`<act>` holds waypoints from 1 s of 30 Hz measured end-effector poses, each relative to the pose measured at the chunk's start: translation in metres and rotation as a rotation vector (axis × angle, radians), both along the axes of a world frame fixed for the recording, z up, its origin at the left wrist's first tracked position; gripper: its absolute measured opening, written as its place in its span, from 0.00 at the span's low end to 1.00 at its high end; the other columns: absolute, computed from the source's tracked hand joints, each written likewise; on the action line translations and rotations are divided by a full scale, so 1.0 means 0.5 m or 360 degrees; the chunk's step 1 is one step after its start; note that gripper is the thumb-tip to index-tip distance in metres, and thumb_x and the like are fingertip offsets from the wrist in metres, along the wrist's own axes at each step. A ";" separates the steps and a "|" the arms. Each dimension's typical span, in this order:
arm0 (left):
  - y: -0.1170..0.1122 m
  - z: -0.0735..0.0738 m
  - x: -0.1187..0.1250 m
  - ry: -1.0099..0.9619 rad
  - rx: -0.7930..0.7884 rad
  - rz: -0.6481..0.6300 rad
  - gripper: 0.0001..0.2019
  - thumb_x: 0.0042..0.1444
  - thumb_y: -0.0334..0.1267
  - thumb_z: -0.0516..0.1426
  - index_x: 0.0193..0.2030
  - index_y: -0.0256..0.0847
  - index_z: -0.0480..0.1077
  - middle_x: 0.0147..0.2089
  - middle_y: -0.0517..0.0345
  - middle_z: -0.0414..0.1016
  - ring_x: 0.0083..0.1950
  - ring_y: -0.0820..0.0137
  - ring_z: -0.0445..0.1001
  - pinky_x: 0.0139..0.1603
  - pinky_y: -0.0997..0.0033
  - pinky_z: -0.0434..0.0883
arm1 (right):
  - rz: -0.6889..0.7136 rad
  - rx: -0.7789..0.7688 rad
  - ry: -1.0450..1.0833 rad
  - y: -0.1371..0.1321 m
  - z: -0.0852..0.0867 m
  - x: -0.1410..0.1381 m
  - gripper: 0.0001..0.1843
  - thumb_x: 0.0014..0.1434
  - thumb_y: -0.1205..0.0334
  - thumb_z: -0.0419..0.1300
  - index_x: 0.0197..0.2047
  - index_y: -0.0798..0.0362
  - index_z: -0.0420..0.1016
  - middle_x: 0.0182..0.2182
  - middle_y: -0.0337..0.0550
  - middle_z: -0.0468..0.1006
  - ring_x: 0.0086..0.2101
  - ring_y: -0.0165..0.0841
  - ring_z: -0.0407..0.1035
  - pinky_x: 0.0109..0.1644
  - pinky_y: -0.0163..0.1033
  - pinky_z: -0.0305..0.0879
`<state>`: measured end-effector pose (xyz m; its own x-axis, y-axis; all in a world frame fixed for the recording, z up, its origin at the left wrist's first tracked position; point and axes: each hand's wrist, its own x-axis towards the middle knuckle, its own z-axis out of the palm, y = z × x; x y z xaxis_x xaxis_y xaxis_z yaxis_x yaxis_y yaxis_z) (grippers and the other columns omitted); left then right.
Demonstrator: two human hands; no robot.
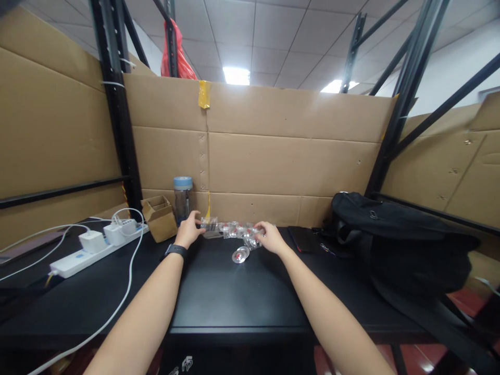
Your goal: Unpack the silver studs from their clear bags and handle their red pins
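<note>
On the black tabletop lies a row of small clear plastic packets [234,229] with red spots inside. My left hand [188,232], wearing a dark wristband, has its fingertips on the left edge of a clear plastic box [210,227] at the row's left end. At the other end, the curled fingers of my right hand [271,238] are on a clear packet, its exact shape lost in glare. In front of the row, apart from both hands, lies a round silvery disc [240,254] with a red mark in its middle.
Behind my left hand stand a blue-lidded bottle [183,199] and a small cardboard box [159,219]. A white power strip [97,252] with plugs and cables lies left. A black bag [406,245] and a dark flat pouch [303,239] lie right. Cardboard walls [265,156] enclose the table.
</note>
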<state>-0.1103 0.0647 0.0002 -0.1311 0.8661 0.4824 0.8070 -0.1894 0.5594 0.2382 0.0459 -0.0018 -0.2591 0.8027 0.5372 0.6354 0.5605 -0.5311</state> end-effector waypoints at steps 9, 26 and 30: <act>-0.047 0.012 0.052 0.0570 -0.0060 0.0573 0.23 0.55 0.38 0.58 0.58 0.40 0.64 0.56 0.37 0.67 0.55 0.47 0.71 0.43 0.58 0.72 | 0.0085 -0.0282 -0.0650 -0.006 -0.008 0.025 0.28 0.48 0.68 0.66 0.52 0.36 0.80 0.59 0.40 0.75 0.60 0.50 0.63 0.61 0.58 0.57; -0.073 0.012 0.209 0.0432 0.0098 -0.0630 0.11 0.57 0.38 0.57 0.47 0.49 0.74 0.52 0.54 0.72 0.57 0.57 0.68 0.58 0.55 0.62 | -0.0340 -0.0105 -0.0696 -0.033 0.035 0.013 0.14 0.58 0.68 0.57 0.39 0.47 0.84 0.39 0.48 0.84 0.43 0.42 0.76 0.49 0.42 0.64; -0.078 0.009 0.217 0.0424 0.0082 -0.0715 0.10 0.57 0.37 0.57 0.44 0.47 0.75 0.52 0.54 0.73 0.57 0.57 0.69 0.58 0.55 0.63 | -0.0295 -0.0067 -0.0608 -0.036 0.052 0.034 0.15 0.56 0.69 0.59 0.40 0.46 0.85 0.39 0.45 0.85 0.41 0.41 0.78 0.44 0.39 0.66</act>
<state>-0.0018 0.0256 0.0047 0.3805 0.7829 0.4921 0.7529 -0.5713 0.3268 0.2550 0.0278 0.0242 -0.2823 0.8735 0.3966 0.8789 0.4012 -0.2582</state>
